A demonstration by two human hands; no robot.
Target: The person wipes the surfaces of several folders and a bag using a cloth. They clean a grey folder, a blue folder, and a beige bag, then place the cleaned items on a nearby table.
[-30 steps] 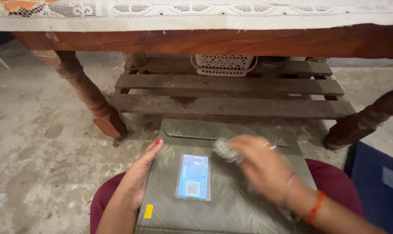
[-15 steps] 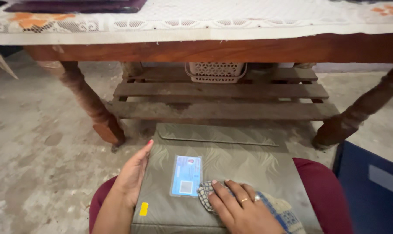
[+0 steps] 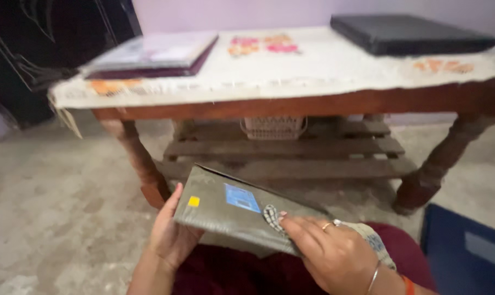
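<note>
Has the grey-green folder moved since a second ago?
Yes. The grey-green folder lay flat on the lap; now its left edge is lifted by the left hand, tilting up toward the wooden table.

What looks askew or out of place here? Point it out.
The flat olive-green folder sits tilted, its left edge lifted by the left hand while the right hand presses a checked cloth on it. Nothing is spilled.
</note>
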